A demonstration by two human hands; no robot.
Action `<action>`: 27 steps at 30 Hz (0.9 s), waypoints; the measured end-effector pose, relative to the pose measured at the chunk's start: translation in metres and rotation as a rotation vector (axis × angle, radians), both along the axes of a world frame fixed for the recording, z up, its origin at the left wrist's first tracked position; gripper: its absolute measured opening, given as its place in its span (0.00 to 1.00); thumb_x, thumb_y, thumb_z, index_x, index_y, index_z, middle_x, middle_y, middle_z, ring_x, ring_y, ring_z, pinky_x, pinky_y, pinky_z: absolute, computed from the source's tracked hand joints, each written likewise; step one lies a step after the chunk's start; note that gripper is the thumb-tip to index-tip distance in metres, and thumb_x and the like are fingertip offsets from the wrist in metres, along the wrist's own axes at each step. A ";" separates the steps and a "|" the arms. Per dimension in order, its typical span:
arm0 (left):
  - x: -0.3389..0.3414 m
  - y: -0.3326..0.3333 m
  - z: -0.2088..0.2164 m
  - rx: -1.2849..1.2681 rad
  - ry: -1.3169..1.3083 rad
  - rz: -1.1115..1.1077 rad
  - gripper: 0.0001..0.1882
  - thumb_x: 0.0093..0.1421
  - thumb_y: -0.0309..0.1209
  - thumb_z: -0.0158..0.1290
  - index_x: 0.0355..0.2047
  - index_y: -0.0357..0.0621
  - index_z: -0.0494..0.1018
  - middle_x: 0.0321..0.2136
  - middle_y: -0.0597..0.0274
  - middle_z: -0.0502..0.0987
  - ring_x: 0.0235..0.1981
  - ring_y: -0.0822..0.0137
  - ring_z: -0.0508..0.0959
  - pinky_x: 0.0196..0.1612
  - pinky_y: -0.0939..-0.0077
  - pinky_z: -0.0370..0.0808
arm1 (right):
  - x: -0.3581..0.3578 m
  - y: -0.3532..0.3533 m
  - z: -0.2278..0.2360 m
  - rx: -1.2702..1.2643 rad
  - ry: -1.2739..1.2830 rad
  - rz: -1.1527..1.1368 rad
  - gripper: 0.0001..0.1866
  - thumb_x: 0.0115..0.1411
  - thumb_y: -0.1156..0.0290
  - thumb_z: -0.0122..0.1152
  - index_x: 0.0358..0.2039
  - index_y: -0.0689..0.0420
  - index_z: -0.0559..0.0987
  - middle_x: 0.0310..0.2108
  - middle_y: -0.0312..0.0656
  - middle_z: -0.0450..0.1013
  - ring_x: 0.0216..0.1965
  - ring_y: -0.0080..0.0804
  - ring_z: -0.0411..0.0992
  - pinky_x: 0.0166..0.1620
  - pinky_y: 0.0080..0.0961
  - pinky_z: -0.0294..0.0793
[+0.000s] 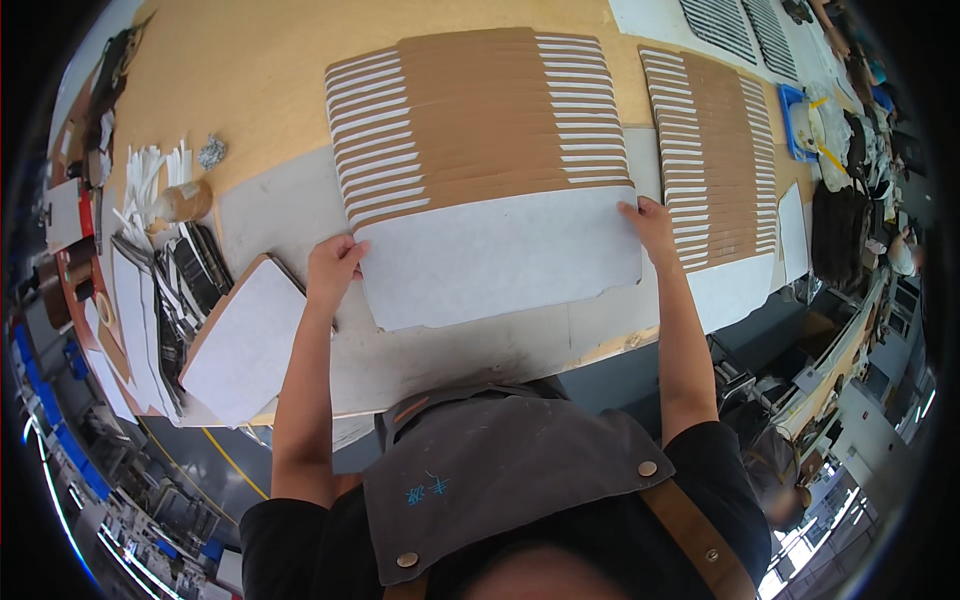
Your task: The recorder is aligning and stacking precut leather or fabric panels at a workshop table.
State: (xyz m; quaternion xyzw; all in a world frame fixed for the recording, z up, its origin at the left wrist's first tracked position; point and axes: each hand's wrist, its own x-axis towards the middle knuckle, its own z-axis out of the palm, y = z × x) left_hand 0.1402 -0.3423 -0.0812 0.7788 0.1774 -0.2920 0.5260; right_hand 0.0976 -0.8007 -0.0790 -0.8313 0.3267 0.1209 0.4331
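Note:
A long row of overlapping brown panels (485, 120) with white strips along both sides lies across the worktable in front of me. The nearest piece shows a broad white face (500, 262), its front edge toward me. My left hand (334, 268) closes on the left edge of this white-faced panel, thumb and fingers together. On the opposite edge, near the upper right corner, my right hand (652, 222) pinches the same panel. Just beyond my right hand runs a second row of overlapping brown panels (722, 150), also edged with white strips and ending in a white face.
To the left lie a loose white panel (245, 340), dark pieces (200, 265), a bundle of white strips (145, 185), a brownish roll (186, 201) and a crumpled silvery ball (212, 151). A blue tray (797, 122) and dark material (838, 235) sit at the right.

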 end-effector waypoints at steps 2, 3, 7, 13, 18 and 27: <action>0.002 -0.003 0.000 0.051 -0.015 0.002 0.10 0.52 0.28 0.54 0.19 0.36 0.68 0.15 0.67 0.69 0.15 0.79 0.67 0.18 0.84 0.68 | -0.001 -0.010 -0.009 -0.111 0.066 0.086 0.15 0.49 0.66 0.60 0.17 0.62 0.69 0.14 0.32 0.63 0.18 0.18 0.56 0.21 0.20 0.58; 0.002 -0.002 -0.001 0.055 -0.012 0.007 0.10 0.52 0.28 0.54 0.19 0.36 0.68 0.15 0.67 0.69 0.15 0.79 0.67 0.18 0.84 0.68 | -0.001 -0.008 -0.008 -0.098 0.068 0.074 0.14 0.49 0.66 0.60 0.18 0.63 0.70 0.15 0.32 0.64 0.18 0.18 0.57 0.22 0.20 0.59; 0.000 -0.001 -0.004 0.069 -0.019 0.034 0.10 0.52 0.28 0.54 0.19 0.36 0.68 0.14 0.66 0.68 0.15 0.78 0.67 0.17 0.82 0.67 | 0.000 -0.006 -0.005 0.032 0.071 0.048 0.13 0.49 0.65 0.60 0.20 0.63 0.72 0.15 0.33 0.65 0.18 0.18 0.58 0.22 0.19 0.60; -0.001 -0.004 -0.002 0.131 -0.051 -0.020 0.11 0.52 0.29 0.54 0.18 0.37 0.67 0.14 0.66 0.68 0.15 0.77 0.66 0.17 0.81 0.67 | 0.001 -0.002 0.004 0.013 0.099 0.029 0.14 0.48 0.65 0.61 0.22 0.64 0.74 0.15 0.33 0.67 0.18 0.18 0.60 0.23 0.18 0.61; -0.001 -0.004 0.001 0.148 -0.046 -0.032 0.11 0.53 0.29 0.53 0.18 0.37 0.67 0.14 0.66 0.68 0.15 0.78 0.66 0.17 0.82 0.66 | 0.002 0.002 0.002 -0.023 0.090 0.001 0.14 0.47 0.64 0.62 0.22 0.64 0.74 0.15 0.34 0.67 0.18 0.18 0.61 0.22 0.19 0.62; -0.006 -0.005 -0.006 0.093 -0.115 0.046 0.11 0.53 0.30 0.54 0.20 0.37 0.68 0.14 0.67 0.69 0.15 0.79 0.66 0.16 0.83 0.66 | 0.000 -0.002 0.002 -0.076 0.089 0.014 0.15 0.46 0.63 0.63 0.24 0.63 0.76 0.17 0.36 0.70 0.19 0.20 0.64 0.23 0.19 0.63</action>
